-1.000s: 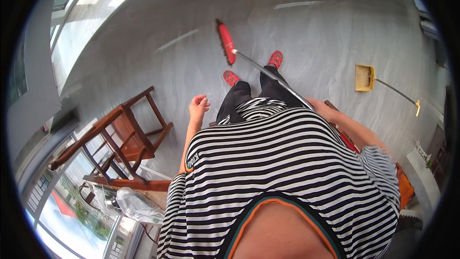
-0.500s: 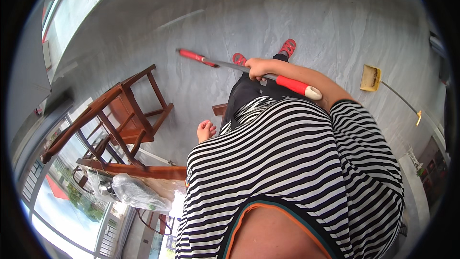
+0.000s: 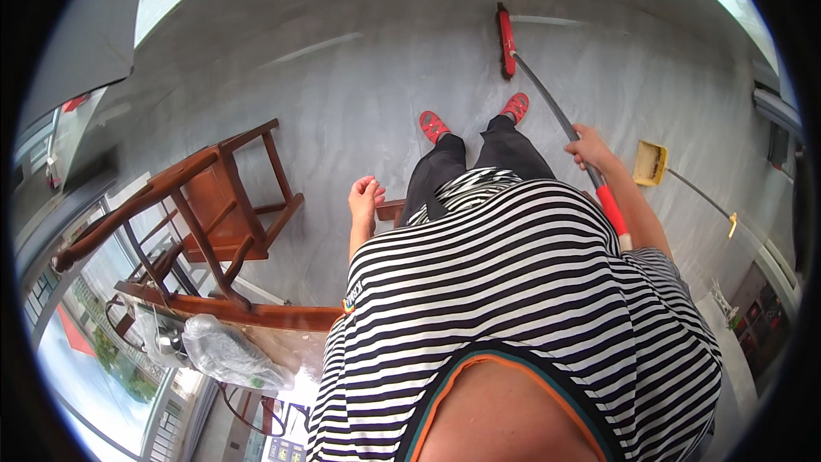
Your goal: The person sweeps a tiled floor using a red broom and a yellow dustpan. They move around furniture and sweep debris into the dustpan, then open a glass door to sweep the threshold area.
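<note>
1 head-worn fisheye view looks steeply down the person's striped shirt (image 3: 513, 291) to the grey floor (image 3: 342, 94) below.

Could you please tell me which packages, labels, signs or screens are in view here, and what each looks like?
Clear plastic bag: crumpled, on the wooden table at lower left.
Small badge: on the striped shirt's left sleeve, dark with orange and yellow.
No signs or screens can be made out.

Broom (image 3: 547, 94) apparently swung forward, head ahead.
</note>
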Action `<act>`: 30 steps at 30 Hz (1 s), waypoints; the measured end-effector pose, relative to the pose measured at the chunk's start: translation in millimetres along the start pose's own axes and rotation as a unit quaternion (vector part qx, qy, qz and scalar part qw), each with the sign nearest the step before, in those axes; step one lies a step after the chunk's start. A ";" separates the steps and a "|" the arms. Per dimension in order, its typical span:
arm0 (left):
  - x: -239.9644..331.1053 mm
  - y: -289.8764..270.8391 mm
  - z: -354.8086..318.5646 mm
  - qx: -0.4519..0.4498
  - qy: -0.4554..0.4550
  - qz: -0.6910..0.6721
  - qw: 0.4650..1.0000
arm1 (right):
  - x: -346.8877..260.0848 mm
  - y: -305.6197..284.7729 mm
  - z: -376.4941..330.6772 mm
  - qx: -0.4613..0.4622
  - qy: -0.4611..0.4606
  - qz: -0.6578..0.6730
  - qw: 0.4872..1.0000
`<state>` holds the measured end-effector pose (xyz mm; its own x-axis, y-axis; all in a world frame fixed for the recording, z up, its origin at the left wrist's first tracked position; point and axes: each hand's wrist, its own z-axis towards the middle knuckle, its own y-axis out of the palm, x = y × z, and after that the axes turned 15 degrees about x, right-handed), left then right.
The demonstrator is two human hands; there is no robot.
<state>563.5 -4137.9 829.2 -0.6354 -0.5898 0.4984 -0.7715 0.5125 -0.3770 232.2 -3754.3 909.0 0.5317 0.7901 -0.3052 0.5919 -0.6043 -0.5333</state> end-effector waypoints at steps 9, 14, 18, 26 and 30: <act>-70.6 -51.1 7.2 0.036 -0.080 -0.022 0.996 | -105.7 84.4 -51.5 -0.308 -0.062 0.115 0.942; -98.0 -72.1 -0.4 0.052 -0.097 -0.016 0.994 | -168.9 204.0 -1.4 -0.406 -0.133 0.059 0.902; -78.1 -64.3 -22.9 0.071 -0.072 0.011 0.995 | -201.9 278.2 4.5 -0.413 -0.114 0.057 0.902; -65.3 -13.5 -29.0 0.061 -0.058 0.000 0.996 | -99.0 175.4 80.2 -0.388 -0.034 0.069 0.918; -75.5 29.2 -28.6 0.031 -0.032 -0.007 0.999 | -12.8 25.2 85.6 -0.314 0.022 0.124 0.941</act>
<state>589.8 -4060.6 802.9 -0.6231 -0.6367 0.4542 -0.7801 0.4646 -0.4189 188.4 -3770.8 831.9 0.7164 0.6206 -0.3187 0.6808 -0.7217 0.1249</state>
